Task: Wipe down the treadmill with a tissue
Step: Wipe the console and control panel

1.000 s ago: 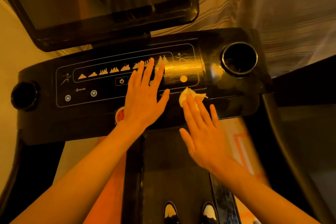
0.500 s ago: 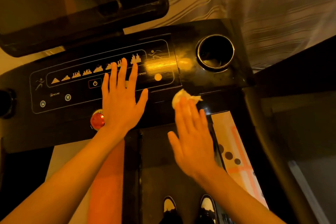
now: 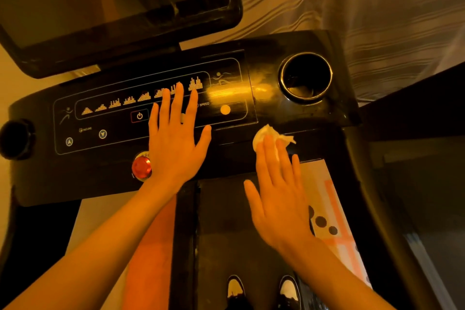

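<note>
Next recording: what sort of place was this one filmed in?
Probably a home workout corner or small gym. The person stands on a treadmill with a control panel, red button and cup holder; a striped curtain hangs close behind it.

The glossy black treadmill console (image 3: 264, 100) carries everything we see. Our left hand (image 3: 173, 148) lies flat on its control panel (image 3: 113, 123), just beside a red button (image 3: 141, 167). At its lower right edge a crumpled white tissue (image 3: 264, 134) sits under our right hand's (image 3: 279, 199) straight fingers (image 3: 270, 156), below the round cup holder (image 3: 281, 80).
</note>
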A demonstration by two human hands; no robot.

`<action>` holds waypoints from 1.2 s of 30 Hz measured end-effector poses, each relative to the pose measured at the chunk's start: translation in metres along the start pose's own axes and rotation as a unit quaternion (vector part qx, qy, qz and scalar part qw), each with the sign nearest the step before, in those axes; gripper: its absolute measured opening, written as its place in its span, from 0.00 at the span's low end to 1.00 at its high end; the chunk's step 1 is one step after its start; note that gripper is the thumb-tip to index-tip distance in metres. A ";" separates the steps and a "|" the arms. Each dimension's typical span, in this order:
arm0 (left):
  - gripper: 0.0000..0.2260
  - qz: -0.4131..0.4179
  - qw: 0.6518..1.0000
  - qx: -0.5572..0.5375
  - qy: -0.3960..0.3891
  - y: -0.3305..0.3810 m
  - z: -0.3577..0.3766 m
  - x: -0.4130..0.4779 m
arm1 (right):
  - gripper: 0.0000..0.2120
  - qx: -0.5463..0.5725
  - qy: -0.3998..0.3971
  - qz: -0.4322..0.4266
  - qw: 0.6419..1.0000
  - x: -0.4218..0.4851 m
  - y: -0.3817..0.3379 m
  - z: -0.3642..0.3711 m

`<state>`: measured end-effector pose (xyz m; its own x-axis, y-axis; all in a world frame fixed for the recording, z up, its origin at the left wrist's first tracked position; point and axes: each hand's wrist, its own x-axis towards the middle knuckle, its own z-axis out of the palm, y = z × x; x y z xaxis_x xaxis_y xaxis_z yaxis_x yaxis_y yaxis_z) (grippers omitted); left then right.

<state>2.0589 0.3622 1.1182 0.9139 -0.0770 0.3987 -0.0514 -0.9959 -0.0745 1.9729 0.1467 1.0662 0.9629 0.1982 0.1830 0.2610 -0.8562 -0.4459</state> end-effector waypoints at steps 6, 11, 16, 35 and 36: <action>0.32 -0.005 1.000 0.009 -0.006 0.002 -0.001 -0.001 | 0.35 -0.043 0.027 -0.064 0.997 0.077 -0.001 -0.015; 0.32 -0.002 1.000 0.010 -0.018 0.001 -0.002 -0.001 | 0.37 -0.058 0.049 -0.047 0.996 0.183 -0.009 -0.035; 0.32 -0.002 1.000 0.003 -0.017 0.001 -0.002 -0.002 | 0.37 -0.045 0.060 -0.017 0.997 0.143 -0.015 -0.032; 0.32 0.001 1.000 0.006 -0.018 0.000 -0.002 -0.002 | 0.44 -0.057 0.059 0.025 0.996 0.081 -0.019 -0.021; 0.32 0.000 1.000 0.007 -0.018 0.000 -0.002 -0.002 | 0.44 -0.061 0.048 0.011 0.997 0.059 -0.021 -0.016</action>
<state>2.0567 0.3620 1.1193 0.9276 -0.0752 0.3659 -0.0458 -0.9950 -0.0883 2.0230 0.1683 1.1002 0.9558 0.1365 0.2605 0.2236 -0.9128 -0.3419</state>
